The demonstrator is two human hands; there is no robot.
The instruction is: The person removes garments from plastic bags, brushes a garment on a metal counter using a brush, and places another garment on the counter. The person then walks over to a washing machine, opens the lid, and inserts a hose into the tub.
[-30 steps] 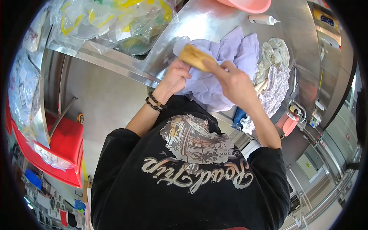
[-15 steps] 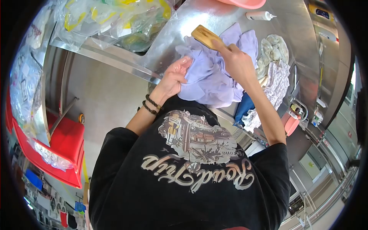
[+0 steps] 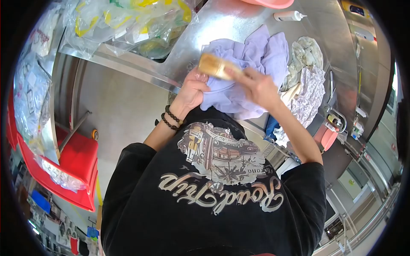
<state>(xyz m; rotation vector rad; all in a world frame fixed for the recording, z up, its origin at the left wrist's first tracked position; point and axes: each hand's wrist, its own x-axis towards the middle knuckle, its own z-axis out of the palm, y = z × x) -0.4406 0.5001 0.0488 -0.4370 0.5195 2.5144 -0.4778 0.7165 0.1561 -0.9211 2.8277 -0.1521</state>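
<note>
A thin lavender garment lies bunched on the steel counter in front of me. My left hand grips its left edge, with the fabric pinched at the fingers. My right hand is wrapped round a wooden-backed brush, which is blurred by motion. The brush is over the garment's left part, close to my left fingertips. Whether its bristles touch the cloth, I cannot tell.
Crumpled pale and white garments lie right of the lavender one. A white squeeze bottle and a pink basin are farther back. Clear plastic bags fill the left side. A red chair-like object stands lower left.
The brush in my right hand has moved left and toward me, close to my left hand. My left hand keeps its hold on the garment, nearly in the same place.
</note>
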